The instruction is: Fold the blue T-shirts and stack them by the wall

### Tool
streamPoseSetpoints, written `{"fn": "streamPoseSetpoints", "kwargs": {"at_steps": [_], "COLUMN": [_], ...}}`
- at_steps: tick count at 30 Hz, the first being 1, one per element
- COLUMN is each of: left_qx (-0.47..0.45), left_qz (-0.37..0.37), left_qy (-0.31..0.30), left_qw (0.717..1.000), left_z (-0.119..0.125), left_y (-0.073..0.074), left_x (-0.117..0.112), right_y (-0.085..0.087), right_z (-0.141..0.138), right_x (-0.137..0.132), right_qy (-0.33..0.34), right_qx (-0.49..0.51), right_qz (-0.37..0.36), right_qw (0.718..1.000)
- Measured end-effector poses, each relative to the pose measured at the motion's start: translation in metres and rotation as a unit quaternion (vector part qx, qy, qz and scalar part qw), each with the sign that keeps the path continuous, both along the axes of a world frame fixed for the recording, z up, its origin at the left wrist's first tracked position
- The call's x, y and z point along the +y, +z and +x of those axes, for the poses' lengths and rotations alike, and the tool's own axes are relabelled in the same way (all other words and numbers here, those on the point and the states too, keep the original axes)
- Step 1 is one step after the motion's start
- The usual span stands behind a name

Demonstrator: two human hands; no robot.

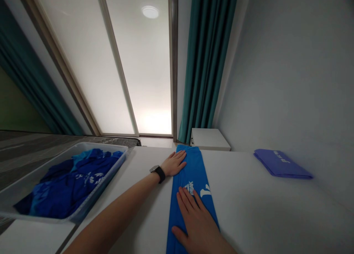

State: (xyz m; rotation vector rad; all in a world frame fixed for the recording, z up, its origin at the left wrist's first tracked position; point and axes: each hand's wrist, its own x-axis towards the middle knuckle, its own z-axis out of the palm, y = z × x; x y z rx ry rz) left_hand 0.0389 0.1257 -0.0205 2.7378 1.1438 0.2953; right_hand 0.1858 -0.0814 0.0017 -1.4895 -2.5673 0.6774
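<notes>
A blue garment with white print [195,165] lies folded into a long narrow strip on the white table, running away from me. My left hand [173,164], with a dark-banded watch on its wrist, rests flat on the strip's left edge near the far end, fingers stretched out. Closer to me, my right hand [197,221] presses flat on the near part of the strip, its fingers extended beside the white lettering. Neither hand grasps the cloth. The strip's near end runs out of view at the bottom.
To the left stands a translucent plastic bin [121,162] holding crumpled blue clothes [80,180]. A folded purple garment [282,162] lies at the right by the wall. Beyond the white table [243,202] are a white cabinet [210,139], teal curtains [208,62] and frosted sliding doors [143,69].
</notes>
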Motion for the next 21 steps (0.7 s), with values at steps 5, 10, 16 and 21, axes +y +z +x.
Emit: {"fn": "streamPoseSetpoints", "kwargs": {"at_steps": [5,10,16,21], "left_qx": [-0.006,-0.037,-0.033,-0.024], "left_qz": [0.003,0.006,-0.008,-0.01], "left_qy": [0.014,0.015,-0.051,-0.033], "left_qw": [1.0,0.999,0.998,0.999], "left_z": [0.0,-0.005,-0.022,-0.028], "left_y": [0.001,0.002,0.01,0.009], "left_x": [-0.004,-0.015,-0.034,-0.031], "right_y": [0.001,0.007,0.012,0.013], "right_z": [0.0,0.002,0.003,0.005], "right_x": [0.0,0.001,-0.001,-0.001], "right_qy": [0.007,0.001,0.026,0.051], "right_qx": [-0.008,0.01,0.021,0.023], "right_qz": [-0.009,-0.01,-0.007,-0.013], "right_qw": [1.0,1.0,0.999,0.998]}}
